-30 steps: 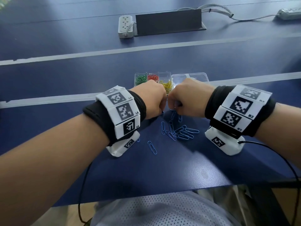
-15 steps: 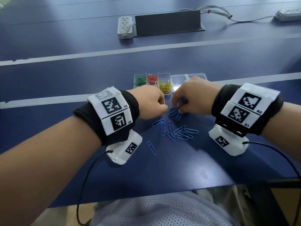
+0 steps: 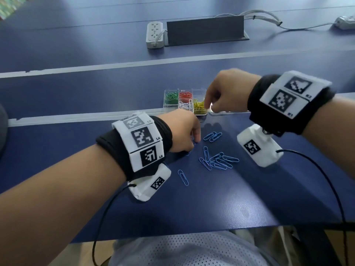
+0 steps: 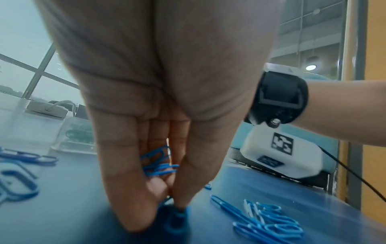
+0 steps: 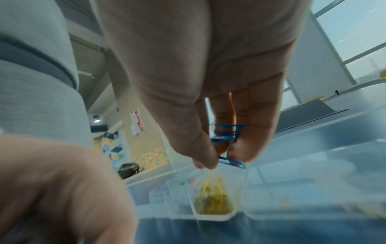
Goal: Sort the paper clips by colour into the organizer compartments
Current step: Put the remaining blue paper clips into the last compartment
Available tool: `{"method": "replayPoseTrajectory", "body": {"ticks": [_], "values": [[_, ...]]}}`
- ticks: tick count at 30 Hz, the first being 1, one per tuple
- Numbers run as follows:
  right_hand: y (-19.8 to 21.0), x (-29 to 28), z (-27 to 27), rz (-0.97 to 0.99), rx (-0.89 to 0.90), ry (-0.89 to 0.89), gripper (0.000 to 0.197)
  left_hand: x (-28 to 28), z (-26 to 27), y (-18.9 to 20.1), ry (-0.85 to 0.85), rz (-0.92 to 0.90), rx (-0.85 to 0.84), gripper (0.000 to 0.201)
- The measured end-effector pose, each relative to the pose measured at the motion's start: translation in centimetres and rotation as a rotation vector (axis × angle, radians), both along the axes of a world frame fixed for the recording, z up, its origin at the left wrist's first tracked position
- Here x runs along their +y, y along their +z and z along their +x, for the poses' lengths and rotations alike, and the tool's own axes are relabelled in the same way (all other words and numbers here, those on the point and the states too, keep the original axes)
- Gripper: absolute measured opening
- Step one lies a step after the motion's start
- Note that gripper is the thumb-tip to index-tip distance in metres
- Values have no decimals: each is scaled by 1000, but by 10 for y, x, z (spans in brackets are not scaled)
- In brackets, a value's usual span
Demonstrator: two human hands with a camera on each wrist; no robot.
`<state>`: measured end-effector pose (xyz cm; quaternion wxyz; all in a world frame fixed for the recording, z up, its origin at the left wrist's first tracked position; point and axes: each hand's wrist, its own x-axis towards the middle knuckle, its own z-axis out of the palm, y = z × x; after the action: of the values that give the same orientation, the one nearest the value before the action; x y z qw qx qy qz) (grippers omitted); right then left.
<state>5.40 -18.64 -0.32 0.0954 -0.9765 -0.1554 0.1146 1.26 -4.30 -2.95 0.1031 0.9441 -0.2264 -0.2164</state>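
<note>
right hand (image 5: 211,102) grip pinched on blue clips (image 5: 226,134), above organizer (image 3: 171,107), likely for drop. left hand (image 4: 167,115) grip clamped on more blue clips (image 4: 159,165) at surface (image 3: 249,198); loose pile (image 3: 219,160) remains.

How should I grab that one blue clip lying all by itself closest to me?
The lone blue paper clip lies flat on the table, apart from the pile, so there is room around it. Come straight down from above and pinch its two long sides near the middle. It is thin wire, so you will probably need fingertips or nails under the edge.
</note>
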Motion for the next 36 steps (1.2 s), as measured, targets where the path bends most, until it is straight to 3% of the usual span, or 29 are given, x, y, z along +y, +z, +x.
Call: {"method": "replayPoseTrajectory", "body": {"ticks": [5, 16, 22, 31, 36], "values": [[9, 10, 32, 188, -3, -174, 19, 3, 2, 1, 27, -41, -11, 18], [-1, 20, 55, 176, 61, -182, 24, 2, 66, 29, 224, -180, -273, 24], [-1, 10, 59, 284, 78, -242, 29, -13, 85, 22, 278, -246, -265, 31], [-5, -19, 49, 315, 121, -271, 36, -32, 91, 19, 133, -89, -268, 47], [-5, -27, 41, 316, 101, -259, 34, -36, 89, 21, 105, -92, -260, 48]]}}
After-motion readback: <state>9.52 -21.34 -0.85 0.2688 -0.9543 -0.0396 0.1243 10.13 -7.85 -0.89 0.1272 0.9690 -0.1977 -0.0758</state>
